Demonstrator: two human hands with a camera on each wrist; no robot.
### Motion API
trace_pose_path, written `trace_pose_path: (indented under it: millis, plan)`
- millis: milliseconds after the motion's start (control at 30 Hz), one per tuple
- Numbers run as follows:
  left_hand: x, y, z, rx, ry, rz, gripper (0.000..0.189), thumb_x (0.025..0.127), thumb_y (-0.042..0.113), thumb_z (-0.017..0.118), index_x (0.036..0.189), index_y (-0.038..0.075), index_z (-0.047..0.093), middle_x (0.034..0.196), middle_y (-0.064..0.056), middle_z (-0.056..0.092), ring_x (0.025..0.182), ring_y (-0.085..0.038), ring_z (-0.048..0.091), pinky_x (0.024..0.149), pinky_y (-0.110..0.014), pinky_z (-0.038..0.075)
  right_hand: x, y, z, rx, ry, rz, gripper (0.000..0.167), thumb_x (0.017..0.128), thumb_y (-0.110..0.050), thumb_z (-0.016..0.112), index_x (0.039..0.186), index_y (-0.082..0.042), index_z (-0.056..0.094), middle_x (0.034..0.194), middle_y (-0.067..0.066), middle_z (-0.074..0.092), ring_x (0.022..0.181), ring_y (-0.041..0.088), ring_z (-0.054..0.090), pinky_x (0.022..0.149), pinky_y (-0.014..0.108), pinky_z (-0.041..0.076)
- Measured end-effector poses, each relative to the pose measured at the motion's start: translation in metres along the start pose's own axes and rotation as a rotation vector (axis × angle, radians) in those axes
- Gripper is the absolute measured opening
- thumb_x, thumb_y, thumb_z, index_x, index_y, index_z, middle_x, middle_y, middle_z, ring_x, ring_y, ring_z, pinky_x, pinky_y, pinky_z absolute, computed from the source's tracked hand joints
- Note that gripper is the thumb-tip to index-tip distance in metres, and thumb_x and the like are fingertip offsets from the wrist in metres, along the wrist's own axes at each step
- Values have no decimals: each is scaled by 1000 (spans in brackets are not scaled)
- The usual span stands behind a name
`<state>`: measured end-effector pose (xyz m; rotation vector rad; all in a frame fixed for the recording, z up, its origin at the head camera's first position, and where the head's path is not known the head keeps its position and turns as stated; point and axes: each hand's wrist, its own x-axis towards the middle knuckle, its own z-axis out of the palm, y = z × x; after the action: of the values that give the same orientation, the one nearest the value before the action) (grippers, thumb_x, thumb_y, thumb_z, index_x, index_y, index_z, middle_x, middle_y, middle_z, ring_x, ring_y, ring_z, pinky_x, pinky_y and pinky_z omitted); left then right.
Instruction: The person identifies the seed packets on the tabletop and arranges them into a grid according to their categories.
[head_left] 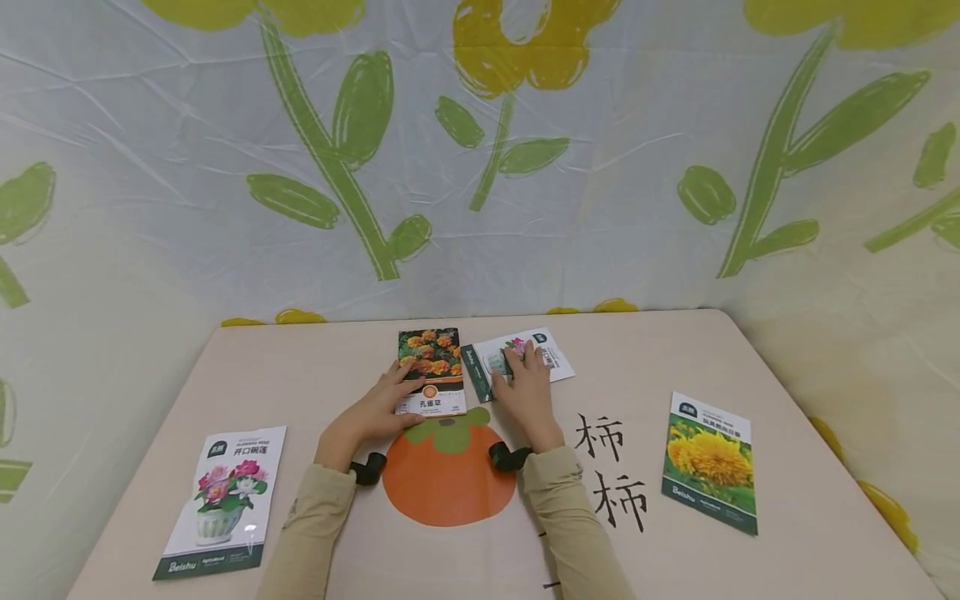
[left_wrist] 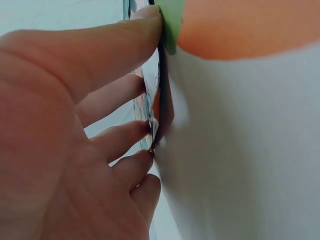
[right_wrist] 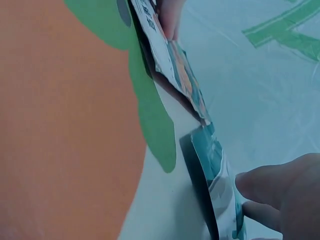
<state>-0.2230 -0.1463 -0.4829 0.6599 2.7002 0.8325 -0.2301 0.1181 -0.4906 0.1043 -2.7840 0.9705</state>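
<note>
In the head view my left hand (head_left: 380, 402) lies along the left side of a marigold seed packet (head_left: 432, 406), its straight fingers and thumb touching the front. The packet, printed with orange flowers, lies near the far middle of the table. My right hand (head_left: 527, 400) rests its spread fingers on a white and green seed packet (head_left: 478, 373) turned sideways just to the right, partly covering its pink flower picture. From the right wrist view, the thumb and a finger press on this packet (right_wrist: 215, 170), whose green end is close beside the marigold packet (right_wrist: 160, 55).
A white packet with potted pink flowers (head_left: 225, 500) lies at the left of the table (head_left: 360, 333). A yellow flower packet (head_left: 708, 458) lies at the right. An orange persimmon print (head_left: 448, 492) and black characters mark the tabletop. Flower-patterned cloth (head_left: 600, 233) stands behind.
</note>
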Motion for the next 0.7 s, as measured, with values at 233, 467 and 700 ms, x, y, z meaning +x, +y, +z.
trace_pose_path:
  millis: [233, 467, 700]
  plan:
    - [1, -2, 1, -8, -1, -7, 65, 92, 23, 72, 148, 2, 45, 163, -21, 13, 149, -44, 1, 117, -60, 15, -1, 2, -5, -10, -21, 12, 50, 94, -20, 58, 138, 2, 55, 154, 33, 27, 144, 51, 19, 115, 66, 15]
    - [1, -3, 2, -4, 3, -8, 65, 92, 23, 73, 147, 2, 46, 163, -22, 15, 149, -44, 2, 117, -60, 15, 1, 9, -10, 20, -49, 33, 47, 96, -19, 57, 139, 1, 55, 156, 30, 27, 146, 48, 16, 116, 65, 12]
    - [0, -3, 2, -9, 2, 0, 64, 92, 23, 72, 147, 2, 46, 163, -21, 14, 149, -44, 1, 117, -61, 16, 4, 22, -14, 47, -8, 7, 42, 95, -16, 57, 131, 4, 61, 152, 32, 33, 144, 51, 21, 114, 68, 12]
